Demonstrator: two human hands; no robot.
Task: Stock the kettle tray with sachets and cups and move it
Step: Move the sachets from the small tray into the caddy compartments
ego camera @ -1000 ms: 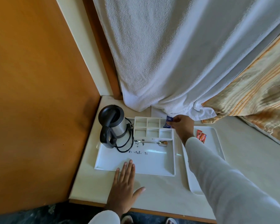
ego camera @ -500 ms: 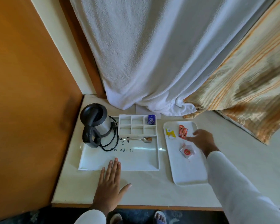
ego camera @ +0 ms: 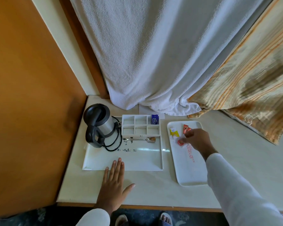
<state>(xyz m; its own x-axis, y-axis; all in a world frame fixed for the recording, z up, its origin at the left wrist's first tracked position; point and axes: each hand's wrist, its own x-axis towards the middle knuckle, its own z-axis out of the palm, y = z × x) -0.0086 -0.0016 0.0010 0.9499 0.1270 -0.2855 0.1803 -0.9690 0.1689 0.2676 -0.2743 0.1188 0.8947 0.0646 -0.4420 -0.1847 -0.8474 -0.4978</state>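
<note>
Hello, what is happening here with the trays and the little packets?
A person is stocking the kettle tray. One blue sachet stands in the organizer's back right compartment. The right hand reaches over the side tray at a red sachet. The left hand lies flat on the counter.

Left hand (ego camera: pixel 112 188) flat, fingers spread — right hand (ego camera: pixel 196 139) reaching, fingers pinching.

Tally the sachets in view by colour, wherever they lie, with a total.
Blue: 1, in the organiser's back right compartment
Yellow: 1, on the side tray
Red: 2, one at the side tray's back, one at the right hand's fingers
Total: 4; any more under the right hand are hidden.
</note>
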